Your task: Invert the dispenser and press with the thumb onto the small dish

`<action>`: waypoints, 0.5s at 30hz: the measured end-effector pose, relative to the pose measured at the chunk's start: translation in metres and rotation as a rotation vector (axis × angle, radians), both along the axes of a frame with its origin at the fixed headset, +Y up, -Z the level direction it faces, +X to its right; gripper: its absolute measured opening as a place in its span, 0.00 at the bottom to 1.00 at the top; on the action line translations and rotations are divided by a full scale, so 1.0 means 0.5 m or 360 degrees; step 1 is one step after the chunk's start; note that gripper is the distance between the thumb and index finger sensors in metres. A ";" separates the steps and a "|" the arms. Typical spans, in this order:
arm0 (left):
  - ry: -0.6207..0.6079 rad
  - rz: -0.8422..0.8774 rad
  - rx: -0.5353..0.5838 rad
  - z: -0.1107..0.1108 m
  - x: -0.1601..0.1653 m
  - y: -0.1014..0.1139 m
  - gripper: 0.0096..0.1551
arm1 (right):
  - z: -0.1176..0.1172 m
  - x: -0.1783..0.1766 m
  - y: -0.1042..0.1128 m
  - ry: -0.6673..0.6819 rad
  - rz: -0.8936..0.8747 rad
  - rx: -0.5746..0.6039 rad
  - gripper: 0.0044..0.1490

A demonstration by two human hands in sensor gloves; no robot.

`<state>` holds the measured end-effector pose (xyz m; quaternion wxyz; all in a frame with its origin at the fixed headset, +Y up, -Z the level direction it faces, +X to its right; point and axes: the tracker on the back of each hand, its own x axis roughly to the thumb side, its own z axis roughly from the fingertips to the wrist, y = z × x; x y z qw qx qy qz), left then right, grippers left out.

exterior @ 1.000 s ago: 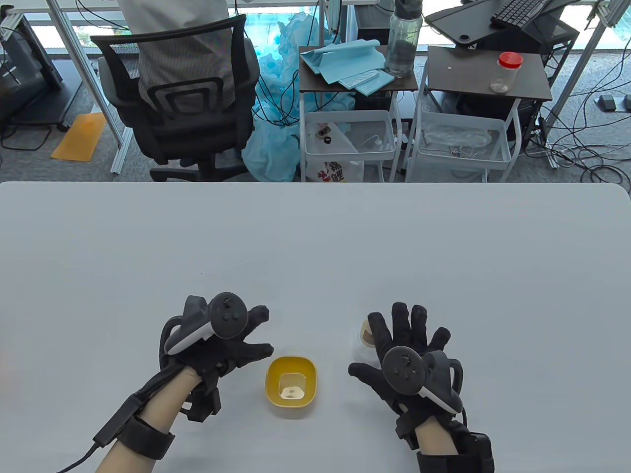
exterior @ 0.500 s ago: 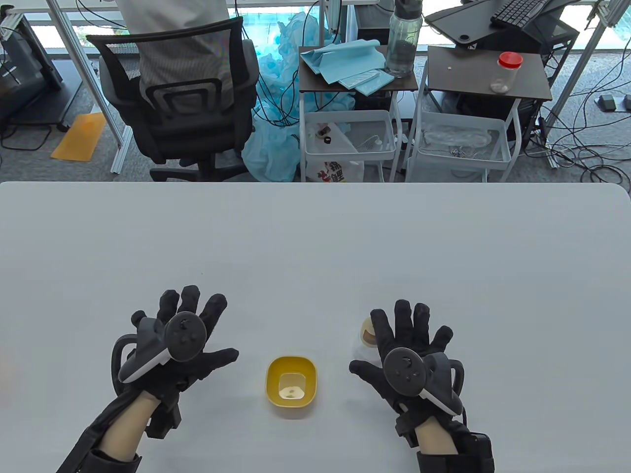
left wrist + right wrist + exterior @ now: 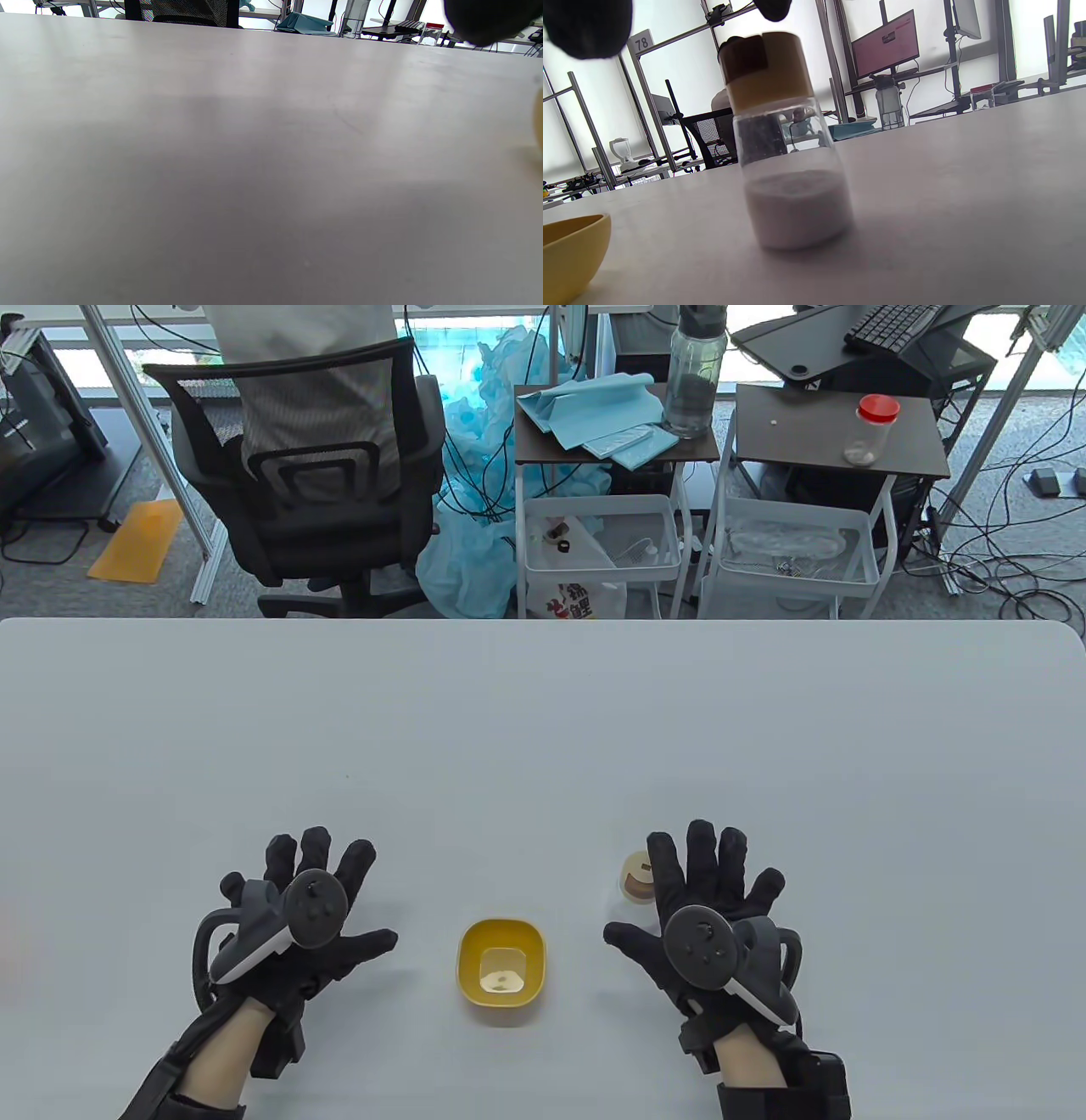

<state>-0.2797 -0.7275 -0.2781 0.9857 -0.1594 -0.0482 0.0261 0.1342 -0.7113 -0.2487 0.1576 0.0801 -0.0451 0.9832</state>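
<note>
Right hand (image 3: 708, 912) is spread flat, fingers fanned out, hovering palm-down right over the dispenser (image 3: 635, 879), which stands upright on the table (image 3: 543, 712) just off the index finger side. Wrist cam shows it clearly: dispenser (image 3: 785, 140) on its base, tan cap on top, white powder in the bottom part, nobody gripping it. Left hand (image 3: 297, 912) is spread too, palm down, well left of the dish (image 3: 501, 961) and touching nothing. The yellow dish sits between the hands with a little pale stuff in the middle, so either the press is done and the bottle is back down, or this is just the start; can't really tell which. Versus a second ago, the left hand has pulled away from the dish and opened flat; the right barely shifts, and dish and dispenser stay put
</note>
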 end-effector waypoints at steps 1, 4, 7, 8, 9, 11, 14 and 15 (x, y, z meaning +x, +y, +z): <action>-0.0002 0.0010 0.0002 0.000 0.000 -0.001 0.59 | -0.003 0.003 -0.002 -0.0014 -0.0011 -0.0011 0.68; -0.0012 0.0014 0.0002 0.000 0.000 -0.002 0.58 | -0.011 0.010 -0.009 -0.0036 -0.0041 -0.0050 0.70; -0.0016 0.0027 -0.0001 0.000 0.000 -0.002 0.58 | -0.024 0.020 -0.017 -0.0071 -0.0118 -0.0097 0.71; -0.0017 0.0032 -0.0005 0.000 0.000 -0.002 0.58 | -0.031 0.025 -0.022 -0.0084 -0.0160 -0.0125 0.72; -0.0020 0.0034 -0.0007 0.000 0.000 -0.003 0.58 | -0.034 0.027 -0.025 -0.0091 -0.0182 -0.0149 0.72; -0.0026 0.0037 -0.0007 0.000 0.000 -0.004 0.58 | -0.043 0.032 -0.036 -0.0097 -0.0219 -0.0221 0.73; -0.0038 0.0039 -0.0014 0.001 0.001 -0.005 0.58 | -0.056 0.035 -0.053 -0.0100 -0.0302 -0.0305 0.74; -0.0040 0.0041 -0.0015 0.002 0.002 -0.005 0.58 | -0.062 0.037 -0.062 -0.0100 -0.0361 -0.0338 0.75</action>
